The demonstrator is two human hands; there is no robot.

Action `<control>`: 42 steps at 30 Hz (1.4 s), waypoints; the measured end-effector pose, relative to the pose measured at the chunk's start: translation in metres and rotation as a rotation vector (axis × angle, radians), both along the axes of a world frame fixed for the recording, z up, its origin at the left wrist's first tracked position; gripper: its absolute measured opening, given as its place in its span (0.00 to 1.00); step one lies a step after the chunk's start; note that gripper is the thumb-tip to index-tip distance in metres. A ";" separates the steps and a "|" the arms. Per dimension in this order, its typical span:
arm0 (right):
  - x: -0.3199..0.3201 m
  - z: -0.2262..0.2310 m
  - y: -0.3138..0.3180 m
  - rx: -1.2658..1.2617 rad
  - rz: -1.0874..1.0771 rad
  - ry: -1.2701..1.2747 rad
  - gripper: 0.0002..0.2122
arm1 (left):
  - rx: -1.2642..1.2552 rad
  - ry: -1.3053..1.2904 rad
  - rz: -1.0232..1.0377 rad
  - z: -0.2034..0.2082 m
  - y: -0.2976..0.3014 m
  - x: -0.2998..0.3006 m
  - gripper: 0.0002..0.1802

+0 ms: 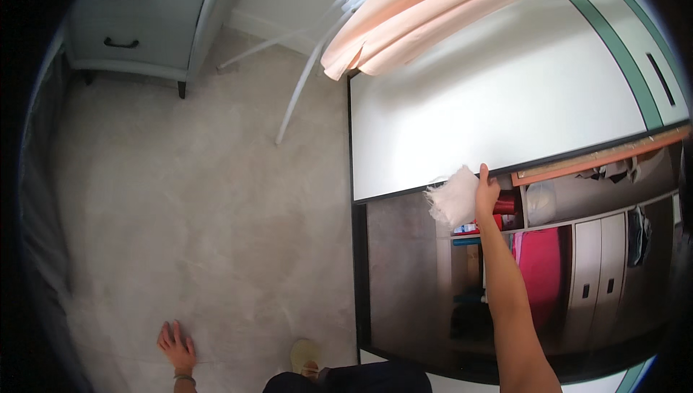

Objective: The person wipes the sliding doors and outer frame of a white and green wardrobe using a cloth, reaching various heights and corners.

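Note:
My right hand (488,194) is closed on a pale, frayed-edged cloth (455,198). Hand and cloth are at the black-framed edge of a white wardrobe door (476,83) with green stripes; whether they touch the frame I cannot be sure. Behind my right forearm, the open part of the wardrobe shows its inside, with a bright pink folded item (539,267) and a dark red object (505,204) on shelves. At the lower left, my left hand (177,350) hangs over the floor with its fingers apart, holding nothing.
Peach fabric (433,3) drapes over a white-legged rack (307,83) in front of the door's upper part. A grey chest of drawers (144,21) stands at the far left, and dark grey fabric (40,198) runs down the left side. My shoe (304,355) shows at the bottom.

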State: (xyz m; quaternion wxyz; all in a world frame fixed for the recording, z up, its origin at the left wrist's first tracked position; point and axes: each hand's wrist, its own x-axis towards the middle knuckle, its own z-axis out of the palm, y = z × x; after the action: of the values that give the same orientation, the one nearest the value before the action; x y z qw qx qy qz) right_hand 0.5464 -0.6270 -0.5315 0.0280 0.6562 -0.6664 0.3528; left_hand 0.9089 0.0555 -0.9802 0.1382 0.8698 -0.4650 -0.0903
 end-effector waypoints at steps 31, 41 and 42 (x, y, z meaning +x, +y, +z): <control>0.053 -0.020 0.056 -0.178 -0.276 -0.315 0.17 | 0.044 -0.144 -0.246 0.030 -0.297 0.195 0.30; 0.071 -0.028 0.047 -0.177 -0.440 -0.560 0.25 | -0.071 0.033 -0.141 -0.103 -0.321 0.282 0.27; 0.076 -0.021 0.050 -0.171 -0.439 -0.534 0.24 | -0.122 0.017 -0.204 -0.084 -0.371 0.260 0.27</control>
State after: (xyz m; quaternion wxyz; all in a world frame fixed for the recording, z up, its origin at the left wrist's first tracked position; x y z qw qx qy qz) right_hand 0.6227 -0.5766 -0.5525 -0.0171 0.3775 -0.7434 0.5518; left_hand 1.1689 -0.3153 -1.0646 0.1851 0.8071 -0.5545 -0.0827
